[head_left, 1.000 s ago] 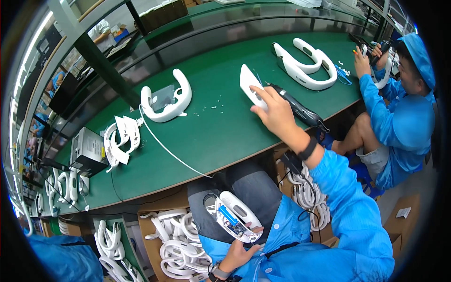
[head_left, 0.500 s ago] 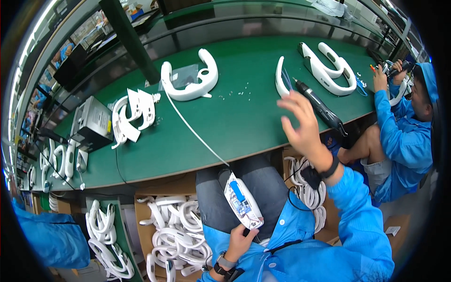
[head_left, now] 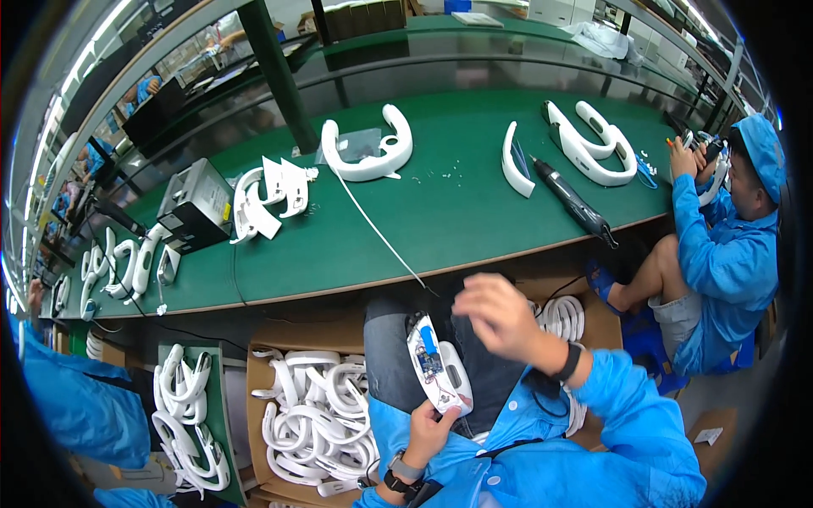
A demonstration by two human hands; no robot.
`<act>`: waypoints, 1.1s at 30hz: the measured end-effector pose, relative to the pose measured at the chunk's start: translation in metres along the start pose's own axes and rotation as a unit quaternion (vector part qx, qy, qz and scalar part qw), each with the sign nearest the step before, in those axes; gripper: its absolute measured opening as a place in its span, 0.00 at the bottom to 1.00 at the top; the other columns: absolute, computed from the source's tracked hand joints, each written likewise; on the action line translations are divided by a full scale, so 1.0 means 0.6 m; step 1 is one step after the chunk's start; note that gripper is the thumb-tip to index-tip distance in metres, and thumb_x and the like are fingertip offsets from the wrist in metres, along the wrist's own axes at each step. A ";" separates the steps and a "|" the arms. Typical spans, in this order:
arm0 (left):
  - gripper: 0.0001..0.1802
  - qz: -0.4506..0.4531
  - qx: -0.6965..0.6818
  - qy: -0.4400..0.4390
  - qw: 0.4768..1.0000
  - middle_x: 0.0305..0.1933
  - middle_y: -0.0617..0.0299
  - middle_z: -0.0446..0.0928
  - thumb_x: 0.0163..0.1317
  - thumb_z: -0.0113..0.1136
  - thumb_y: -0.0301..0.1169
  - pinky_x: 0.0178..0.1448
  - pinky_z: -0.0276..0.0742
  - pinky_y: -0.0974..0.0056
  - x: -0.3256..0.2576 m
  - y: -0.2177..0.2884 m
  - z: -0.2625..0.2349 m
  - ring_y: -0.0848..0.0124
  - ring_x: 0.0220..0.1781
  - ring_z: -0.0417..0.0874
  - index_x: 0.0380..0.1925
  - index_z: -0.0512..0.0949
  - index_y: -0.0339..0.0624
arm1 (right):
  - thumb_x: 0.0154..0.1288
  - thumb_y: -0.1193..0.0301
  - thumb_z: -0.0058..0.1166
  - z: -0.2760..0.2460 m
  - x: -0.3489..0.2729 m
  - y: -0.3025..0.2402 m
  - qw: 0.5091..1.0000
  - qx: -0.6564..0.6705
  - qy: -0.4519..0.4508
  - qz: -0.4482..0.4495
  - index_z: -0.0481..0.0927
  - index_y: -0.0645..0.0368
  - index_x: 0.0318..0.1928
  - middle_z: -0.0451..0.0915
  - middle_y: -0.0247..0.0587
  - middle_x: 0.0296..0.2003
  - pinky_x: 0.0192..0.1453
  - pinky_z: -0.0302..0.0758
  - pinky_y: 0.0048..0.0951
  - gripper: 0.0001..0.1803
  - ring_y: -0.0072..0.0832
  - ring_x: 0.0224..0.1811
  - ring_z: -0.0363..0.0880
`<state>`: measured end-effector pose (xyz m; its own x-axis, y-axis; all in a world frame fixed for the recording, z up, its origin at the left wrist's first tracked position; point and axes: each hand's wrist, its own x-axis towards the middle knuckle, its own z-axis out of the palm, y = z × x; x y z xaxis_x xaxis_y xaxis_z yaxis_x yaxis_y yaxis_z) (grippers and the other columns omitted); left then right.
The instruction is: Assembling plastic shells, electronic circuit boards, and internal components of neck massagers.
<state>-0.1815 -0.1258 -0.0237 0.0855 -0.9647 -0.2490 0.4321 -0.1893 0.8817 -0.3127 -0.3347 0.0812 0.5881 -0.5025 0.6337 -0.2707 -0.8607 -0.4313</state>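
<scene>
Housing (head_left: 446, 394), white and curved, is lying open across the lap (head_left: 384, 349) at lower centre of the frame; from my remote station I am viewing its blue block (head_left: 428, 340) and circuit board (head_left: 430, 366) facing upward. The left hand (head_left: 430, 429) is gripping its near end; the right hand (head_left: 500, 315) is hovering to its upper right, fingers loosely bent and partly blurred, and I am seeing nothing held there. I am judging the work as midway: block and board are already sitting inside, while closing is still awaiting completion, no cover lying over them. At lower left, a cardboard box (head_left: 339, 333) is holding many white curved parts (head_left: 326, 415). Farther off, on the green workbench (head_left: 474, 237), a white cable (head_left: 378, 229) is trailing toward the front edge. Right of upper centre, a crescent-shaped cover (head_left: 511, 165) is lying apart, possibly the missing piece, with a dark electric screwdriver (head_left: 574, 203) resting just beside it. At upper centre, a U-shaped part (head_left: 366, 172) is resting.
</scene>
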 end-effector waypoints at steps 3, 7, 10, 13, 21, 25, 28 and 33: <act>0.13 -0.010 0.021 -0.030 0.999 0.48 0.54 0.83 0.66 0.57 0.22 0.59 0.75 0.63 -0.007 0.007 -0.003 0.69 0.51 0.82 0.50 0.77 0.29 | 0.58 0.74 0.56 0.001 0.120 0.092 0.997 -0.054 0.009 0.061 0.82 0.59 0.36 0.81 0.44 0.34 0.43 0.75 0.41 0.06 0.43 0.38 0.78; 0.13 -0.021 0.013 -0.031 0.999 0.48 0.54 0.83 0.67 0.56 0.24 0.62 0.73 0.63 0.004 0.002 -0.002 0.69 0.53 0.81 0.50 0.77 0.30 | 0.56 0.71 0.62 0.017 0.236 0.229 0.978 -0.125 -0.034 0.163 0.85 0.61 0.37 0.84 0.48 0.34 0.46 0.79 0.39 0.09 0.44 0.38 0.83; 0.14 -0.026 0.008 -0.028 0.999 0.49 0.54 0.83 0.67 0.56 0.23 0.63 0.72 0.63 0.014 -0.006 -0.010 0.69 0.53 0.81 0.51 0.77 0.30 | 0.52 0.71 0.66 0.035 0.284 0.269 0.964 -0.128 -0.068 0.223 0.86 0.61 0.34 0.85 0.49 0.33 0.48 0.79 0.41 0.09 0.45 0.38 0.84; 0.15 -0.038 -0.021 -0.028 0.999 0.49 0.54 0.83 0.66 0.56 0.23 0.64 0.72 0.63 0.019 -0.005 -0.012 0.68 0.54 0.81 0.52 0.77 0.29 | 0.48 0.70 0.70 0.048 0.313 0.289 0.951 -0.169 -0.121 0.230 0.86 0.61 0.30 0.85 0.50 0.30 0.46 0.80 0.40 0.10 0.45 0.37 0.85; 0.18 -0.040 -0.008 -0.037 0.998 0.53 0.53 0.81 0.69 0.56 0.27 0.64 0.73 0.64 0.030 -0.010 -0.039 0.68 0.57 0.80 0.56 0.73 0.29 | 0.55 0.71 0.56 0.113 0.348 0.292 0.912 -0.320 -0.216 0.140 0.84 0.63 0.24 0.83 0.56 0.28 0.38 0.82 0.46 0.09 0.50 0.33 0.84; 0.20 -0.039 -0.026 -0.100 0.994 0.53 0.55 0.81 0.68 0.58 0.28 0.62 0.74 0.65 0.051 -0.025 -0.026 0.71 0.55 0.80 0.57 0.73 0.30 | 0.53 0.75 0.56 0.050 0.325 0.287 0.941 -0.279 -0.165 0.095 0.82 0.62 0.26 0.81 0.55 0.29 0.41 0.79 0.46 0.04 0.51 0.35 0.82; 0.18 -0.014 -0.034 -0.082 0.996 0.48 0.57 0.82 0.67 0.59 0.26 0.58 0.76 0.67 0.053 -0.014 -0.019 0.73 0.52 0.81 0.55 0.73 0.30 | 0.47 0.81 0.57 0.047 0.322 0.350 0.951 -0.215 -0.169 0.144 0.77 0.63 0.26 0.80 0.52 0.28 0.40 0.76 0.44 0.03 0.50 0.35 0.81; 0.18 0.012 -0.031 -0.031 0.999 0.46 0.60 0.81 0.64 0.62 0.27 0.55 0.75 0.69 0.046 -0.015 -0.020 0.77 0.49 0.79 0.52 0.75 0.31 | 0.47 0.84 0.53 0.104 0.310 0.448 0.961 -0.180 -0.167 0.125 0.74 0.63 0.28 0.77 0.50 0.26 0.39 0.73 0.38 0.06 0.46 0.34 0.78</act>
<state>-0.1725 -0.1483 -0.0433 0.0411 -0.9789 -0.2001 0.4861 -0.1554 0.8600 -0.2287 -0.6544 0.0429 0.6658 -0.6948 0.2719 -0.6461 -0.7192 -0.2554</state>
